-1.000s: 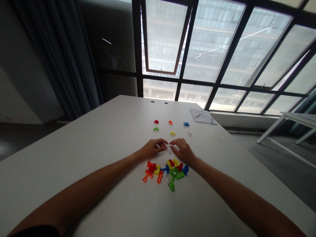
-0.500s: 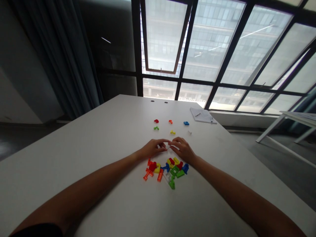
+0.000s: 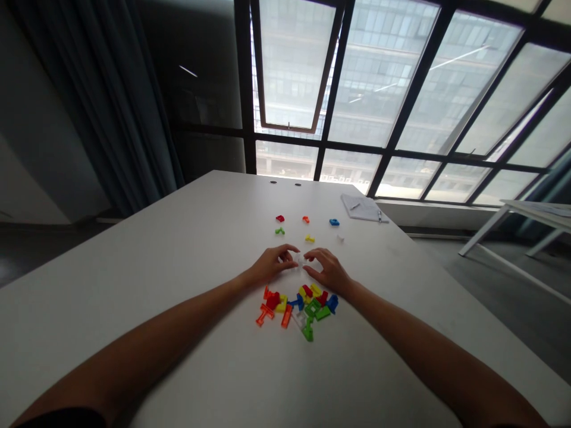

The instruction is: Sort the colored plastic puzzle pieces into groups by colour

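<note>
Small white, partly see-through plastic pieces show between the fingertips of both hands, just above or on the table; their exact shape is too small to make out. My left hand pinches from the left, its thumb and index finger at the white plastic. From the right, my right hand has its thumb and fingers curled at the other side of it. Nearer to me lies a loose pile of coloured plastic pieces, among them an orange piece, a blue piece and a green piece.
Beyond my hands, small pieces stand in two rows: red, orange, blue, green, yellow and white. Papers with pens lie at the white table's far right edge.
My hands have drawn slightly apart, so the white plastic between the fingertips shows more. The whole view has shifted a little; the pile and rows stay as they were.
</note>
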A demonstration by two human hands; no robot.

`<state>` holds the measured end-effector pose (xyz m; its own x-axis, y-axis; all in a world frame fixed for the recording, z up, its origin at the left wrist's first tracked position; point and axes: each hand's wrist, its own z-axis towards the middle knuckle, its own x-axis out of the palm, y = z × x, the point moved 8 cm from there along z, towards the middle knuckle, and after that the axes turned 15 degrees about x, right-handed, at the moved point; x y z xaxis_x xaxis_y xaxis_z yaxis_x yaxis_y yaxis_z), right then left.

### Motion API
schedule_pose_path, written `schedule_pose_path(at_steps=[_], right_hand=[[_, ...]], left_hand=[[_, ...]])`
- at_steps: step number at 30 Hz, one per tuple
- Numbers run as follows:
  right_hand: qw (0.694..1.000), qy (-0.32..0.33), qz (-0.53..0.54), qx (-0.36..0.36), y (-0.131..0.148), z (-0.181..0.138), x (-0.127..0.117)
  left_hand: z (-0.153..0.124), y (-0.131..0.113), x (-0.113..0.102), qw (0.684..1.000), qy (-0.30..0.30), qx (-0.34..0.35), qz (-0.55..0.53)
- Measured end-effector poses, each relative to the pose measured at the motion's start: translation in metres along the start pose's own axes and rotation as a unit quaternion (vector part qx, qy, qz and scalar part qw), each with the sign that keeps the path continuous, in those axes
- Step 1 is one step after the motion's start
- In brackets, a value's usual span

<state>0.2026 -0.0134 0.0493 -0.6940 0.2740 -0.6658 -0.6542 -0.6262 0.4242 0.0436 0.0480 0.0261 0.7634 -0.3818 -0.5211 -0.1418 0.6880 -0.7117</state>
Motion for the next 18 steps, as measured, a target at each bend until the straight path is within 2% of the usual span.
schedule_pose_path(at_steps=[3,6,9,12,15,18], right_hand=[[1.000,-0.010,-0.018,-0.013,-0.001,0.000,0.000],[0.997,-0.048,-0.059,0.007,-0.019,0.003,-0.009],[0.980,-0.124,-0.121,0.096,-0.062,0.006,-0.035],[0.942,-0.177,-0.179,0.220,-0.116,0.003,-0.065],[0.905,-0.188,-0.217,0.315,-0.155,-0.004,-0.084],[0.877,-0.169,-0.234,0.384,-0.178,-0.009,-0.087]], left_hand=[[-0.001,0.001,0.002,1.000,0.007,-0.008,0.002],[-0.002,0.003,0.001,0.999,-0.002,-0.022,0.025],[-0.002,0.003,0.001,0.998,0.006,-0.021,0.051],[-0.002,0.000,0.004,0.998,0.028,-0.014,0.058],[-0.003,-0.001,0.006,0.997,0.040,-0.013,0.066],[-0.003,-0.001,0.007,0.996,0.043,-0.013,0.072]])
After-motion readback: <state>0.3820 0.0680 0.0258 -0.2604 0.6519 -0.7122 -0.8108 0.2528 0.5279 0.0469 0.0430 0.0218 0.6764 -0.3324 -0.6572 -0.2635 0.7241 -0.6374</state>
